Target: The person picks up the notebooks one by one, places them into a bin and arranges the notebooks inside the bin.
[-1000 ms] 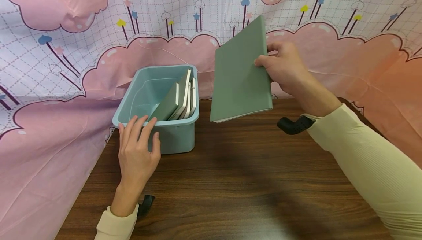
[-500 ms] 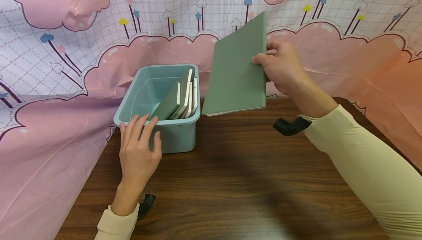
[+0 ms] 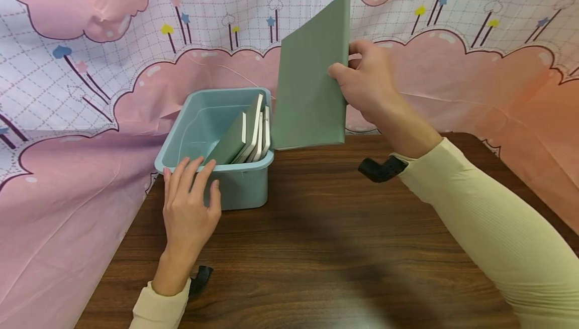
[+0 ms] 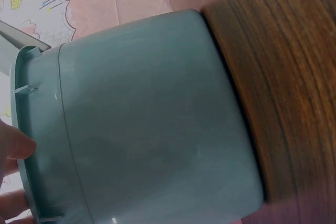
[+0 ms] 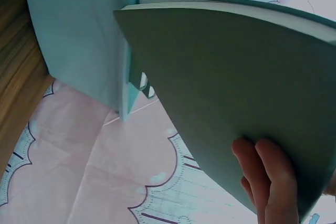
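My right hand (image 3: pixel 368 80) pinches a green hardcover book (image 3: pixel 309 88) by its spine edge, thumb on the cover facing me. The book is held upright in the air, its lower left corner beside the bin's right rim. In the right wrist view, fingers (image 5: pixel 275 177) lie against the other cover. A light blue plastic bin (image 3: pixel 244 188) stands on the table, with several books (image 3: pixel 232 140) leaning to its right side. My left hand (image 3: pixel 190 208) rests relaxed at the bin's front rim, fingertips over the edge. The left wrist view shows the bin's outer wall (image 4: pixel 147 119).
The dark wooden table (image 3: pixel 316 248) stretches in front of the bin and to its right. A patterned pink and white cloth (image 3: pixel 203 68) hangs behind and at both sides. Inside the bin, the left part shows bare floor.
My right hand has moved left and up with the green book, bringing its lower corner to the bin's right rim. The left hand has stayed at the front rim.
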